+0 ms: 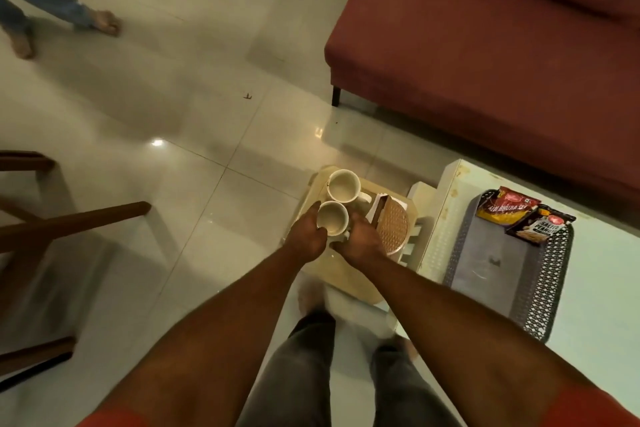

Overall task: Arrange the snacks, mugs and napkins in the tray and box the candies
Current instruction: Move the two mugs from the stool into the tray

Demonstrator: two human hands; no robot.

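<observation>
Pale glossy floor tiles (194, 87) fill most of the head view, with a red sofa (502, 55) at the upper right and dark wooden chair legs (69, 218) at the left edge. Another person's feet (104, 22) stand far off at the top left.

Low down, a cream stool (349, 282) carries two white mugs and a round woven box (393, 227) with a folded napkin (375, 206) just beside it. The left hand (306, 236) has its fingers curled onto the side of the near mug (332, 218); the right hand (360, 239) closes in on the other side by the handle, though I cannot tell how firmly it grips. The far mug (343, 185) touches the near one and sits untouched.

On the white table (606, 288) to the right lies the dark perforated tray (550, 274), with a red snack packet (505, 206) and a dark peanut packet (540, 224) at its far end; the rest of the tray is bare.

Both mugs look ceramic: stiff, fairly heavy for their size, smooth-sided and breakable if knocked together. Best hold would be the handle or a full wrap around the body, lifting straight up so the near mug clears its neighbour. No candies are visible
</observation>
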